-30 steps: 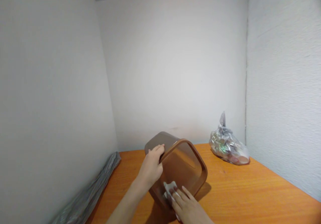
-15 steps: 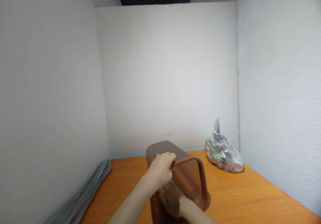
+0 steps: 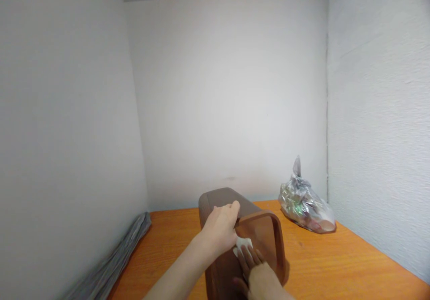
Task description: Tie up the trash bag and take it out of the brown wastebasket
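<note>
White cloth (image 3: 242, 243) half-hidden; right hand (image 3: 260, 277) cropped
</note>
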Demonstrator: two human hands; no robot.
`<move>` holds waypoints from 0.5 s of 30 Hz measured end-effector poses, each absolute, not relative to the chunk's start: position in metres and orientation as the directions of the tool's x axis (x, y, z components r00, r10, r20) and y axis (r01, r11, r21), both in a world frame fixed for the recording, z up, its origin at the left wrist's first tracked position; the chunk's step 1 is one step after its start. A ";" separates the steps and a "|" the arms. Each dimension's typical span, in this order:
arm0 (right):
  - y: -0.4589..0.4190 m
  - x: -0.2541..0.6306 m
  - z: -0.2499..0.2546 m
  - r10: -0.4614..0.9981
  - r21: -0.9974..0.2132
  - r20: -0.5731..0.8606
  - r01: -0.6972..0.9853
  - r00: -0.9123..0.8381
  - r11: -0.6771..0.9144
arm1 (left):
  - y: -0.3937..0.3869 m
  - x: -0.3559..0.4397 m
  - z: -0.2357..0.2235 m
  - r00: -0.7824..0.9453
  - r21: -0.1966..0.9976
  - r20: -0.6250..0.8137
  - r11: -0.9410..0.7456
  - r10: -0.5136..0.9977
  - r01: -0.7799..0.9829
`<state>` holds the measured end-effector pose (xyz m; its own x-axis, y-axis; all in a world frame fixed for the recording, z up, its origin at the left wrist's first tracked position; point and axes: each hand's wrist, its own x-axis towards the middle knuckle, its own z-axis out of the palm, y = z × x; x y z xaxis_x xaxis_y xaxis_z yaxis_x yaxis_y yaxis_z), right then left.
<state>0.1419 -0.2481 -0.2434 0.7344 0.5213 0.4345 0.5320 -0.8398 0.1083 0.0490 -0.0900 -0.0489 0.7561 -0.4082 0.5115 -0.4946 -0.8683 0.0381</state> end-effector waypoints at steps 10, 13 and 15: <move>-0.269 0.103 -0.248 0.593 0.086 0.396 0.615 0.701 -0.784 | -0.077 0.047 -0.041 0.714 0.177 0.510 -0.754 -0.479 -0.633; -0.269 0.107 -0.247 0.628 0.134 0.408 0.636 0.663 -0.760 | -0.053 0.046 -0.068 0.665 0.370 0.643 -0.607 -0.380 -0.704; -0.273 0.117 -0.256 0.649 0.203 0.482 0.645 0.589 -0.737 | -0.038 0.051 -0.114 0.619 0.482 0.765 -0.480 -0.177 -0.733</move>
